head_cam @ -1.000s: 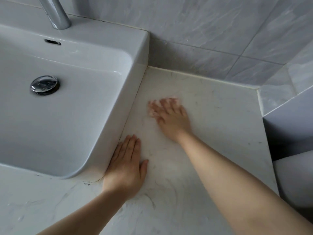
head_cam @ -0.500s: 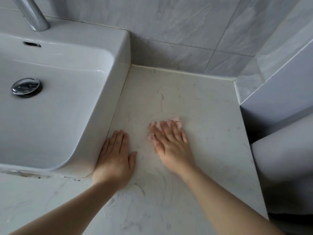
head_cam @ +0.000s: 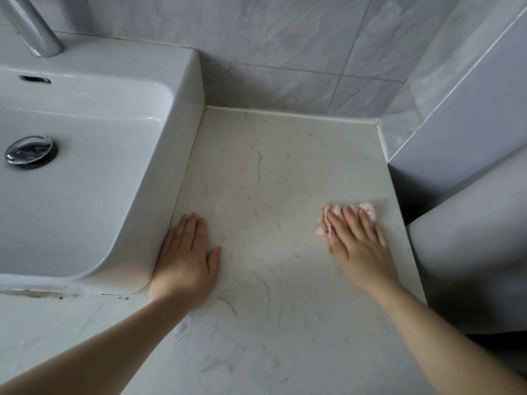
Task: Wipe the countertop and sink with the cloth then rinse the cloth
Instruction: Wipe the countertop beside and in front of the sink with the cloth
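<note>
A pale marble countertop [head_cam: 265, 172] runs between a white sink [head_cam: 85, 178] on the left and a grey ledge on the right. My right hand [head_cam: 356, 240] lies flat on a small pink cloth [head_cam: 368, 209] near the counter's right edge; only the cloth's fringe shows past my fingertips and thumb side. My left hand [head_cam: 185, 258] rests palm down on the counter, fingers apart, its outer edge against the sink's front right corner. It holds nothing.
A chrome tap [head_cam: 34, 29] rises at the sink's back left and a chrome drain plug [head_cam: 30, 152] sits in the basin. Grey tiled wall [head_cam: 285, 52] backs the counter. A grey ledge [head_cam: 470, 124] and a white rounded fixture [head_cam: 470, 252] bound the right side.
My right hand has slid the cloth from beside the sink toward me and then right across the counter to its right edge. My left hand has stayed against the sink corner.
</note>
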`<move>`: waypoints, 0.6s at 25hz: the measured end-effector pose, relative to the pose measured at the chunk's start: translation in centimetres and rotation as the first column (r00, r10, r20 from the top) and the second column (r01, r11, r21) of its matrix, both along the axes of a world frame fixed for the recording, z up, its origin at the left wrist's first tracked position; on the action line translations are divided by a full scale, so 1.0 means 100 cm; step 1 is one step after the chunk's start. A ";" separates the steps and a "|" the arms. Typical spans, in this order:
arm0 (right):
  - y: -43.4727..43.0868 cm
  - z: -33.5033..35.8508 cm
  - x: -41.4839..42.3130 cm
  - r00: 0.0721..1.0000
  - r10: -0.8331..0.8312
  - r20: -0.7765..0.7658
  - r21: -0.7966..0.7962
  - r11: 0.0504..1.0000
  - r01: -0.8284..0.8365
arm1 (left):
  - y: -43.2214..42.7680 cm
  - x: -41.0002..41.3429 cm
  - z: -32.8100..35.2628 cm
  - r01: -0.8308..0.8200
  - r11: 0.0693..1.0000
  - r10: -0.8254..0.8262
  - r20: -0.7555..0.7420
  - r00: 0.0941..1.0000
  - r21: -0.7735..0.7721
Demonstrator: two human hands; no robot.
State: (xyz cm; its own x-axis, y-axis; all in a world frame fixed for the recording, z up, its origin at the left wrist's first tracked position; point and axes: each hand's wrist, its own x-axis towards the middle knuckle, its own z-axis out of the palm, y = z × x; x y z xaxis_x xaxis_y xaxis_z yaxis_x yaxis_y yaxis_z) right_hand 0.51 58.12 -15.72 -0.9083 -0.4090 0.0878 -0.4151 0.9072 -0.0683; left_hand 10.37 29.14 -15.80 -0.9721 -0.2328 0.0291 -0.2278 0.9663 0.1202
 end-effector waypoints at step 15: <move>0.022 -0.005 0.032 0.995 0.065 -0.076 0.052 0.997 -0.061 | -0.001 0.000 -0.001 0.000 0.999 0.002 -0.033 0.999 0.038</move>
